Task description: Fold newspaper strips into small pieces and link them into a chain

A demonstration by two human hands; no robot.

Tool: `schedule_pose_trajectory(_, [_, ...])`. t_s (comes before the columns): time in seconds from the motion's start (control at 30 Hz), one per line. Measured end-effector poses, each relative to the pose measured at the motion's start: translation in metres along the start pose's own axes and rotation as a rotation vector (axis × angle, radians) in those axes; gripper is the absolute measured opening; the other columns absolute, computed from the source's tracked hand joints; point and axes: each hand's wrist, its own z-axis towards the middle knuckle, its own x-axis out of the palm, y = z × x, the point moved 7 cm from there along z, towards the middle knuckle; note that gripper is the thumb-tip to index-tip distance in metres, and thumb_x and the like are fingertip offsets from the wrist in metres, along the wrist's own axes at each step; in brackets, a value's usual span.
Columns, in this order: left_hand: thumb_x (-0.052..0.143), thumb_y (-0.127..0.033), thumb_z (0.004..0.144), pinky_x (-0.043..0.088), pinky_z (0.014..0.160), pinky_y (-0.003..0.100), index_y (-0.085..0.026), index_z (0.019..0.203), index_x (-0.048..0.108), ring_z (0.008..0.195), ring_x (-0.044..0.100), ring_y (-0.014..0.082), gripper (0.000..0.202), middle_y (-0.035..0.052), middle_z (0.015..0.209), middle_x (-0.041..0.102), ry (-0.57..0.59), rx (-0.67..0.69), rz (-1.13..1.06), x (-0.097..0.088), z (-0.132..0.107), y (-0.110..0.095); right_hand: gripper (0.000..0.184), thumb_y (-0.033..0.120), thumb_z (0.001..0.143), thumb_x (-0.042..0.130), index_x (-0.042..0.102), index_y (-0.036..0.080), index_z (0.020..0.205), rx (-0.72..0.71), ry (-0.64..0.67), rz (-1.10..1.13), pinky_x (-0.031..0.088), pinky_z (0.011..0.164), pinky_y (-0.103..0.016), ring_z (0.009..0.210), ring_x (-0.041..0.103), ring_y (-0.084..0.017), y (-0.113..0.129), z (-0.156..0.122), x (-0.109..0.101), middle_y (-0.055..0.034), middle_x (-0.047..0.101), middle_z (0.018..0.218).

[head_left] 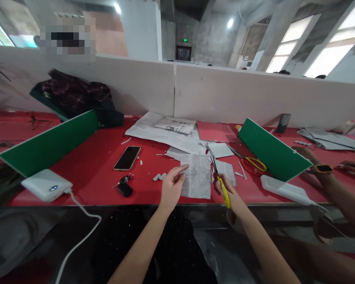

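Observation:
My left hand has its fingers closed at the left edge of a rectangular piece of newspaper, which lies near the table's front edge. A pair of scissors with yellow handles is in my right hand, fingers wrapped round it. The blades point up and away, along the paper's right edge; whether they are parted is hard to see. Another newspaper piece lies partly behind the scissors. Small paper scraps rest left of my left hand.
Newspaper sheets and a pink sheet lie at the back. Left are a phone, keys and a white power bank. Green dividers flank the workplace. Further scissors lie right; beyond, a co-worker's arm.

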Motion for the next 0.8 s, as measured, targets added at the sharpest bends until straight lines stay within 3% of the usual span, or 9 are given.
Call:
schedule_pose_trajectory(0.43, [0.053, -0.017, 0.079, 0.047, 0.089, 0.033, -0.019, 0.102, 0.065, 0.103, 0.057, 0.0198, 0.027, 0.0074, 0.109, 0.062, 0.048, 0.018, -0.011, 0.0082, -0.0028, 0.0009, 0.025, 0.046, 0.078, 0.053, 0.053, 0.025, 0.091, 0.036, -0.112, -0.104, 0.046, 0.078, -0.026, 0.082, 0.051, -0.016, 0.0032, 0.0070, 0.0067, -0.0015, 0.052, 0.081])
schedule_pose_trajectory(0.8, [0.052, -0.018, 0.080, 0.047, 0.087, 0.031, -0.020, 0.103, 0.065, 0.103, 0.057, 0.0190, 0.027, 0.0069, 0.111, 0.061, 0.040, 0.027, 0.009, 0.0069, -0.0027, 0.0012, 0.023, 0.046, 0.079, 0.050, 0.048, 0.025, 0.085, 0.044, -0.129, -0.089, 0.044, 0.066, -0.025, 0.066, 0.045, -0.014, 0.0081, 0.0063, 0.0108, 0.0004, 0.044, 0.075])
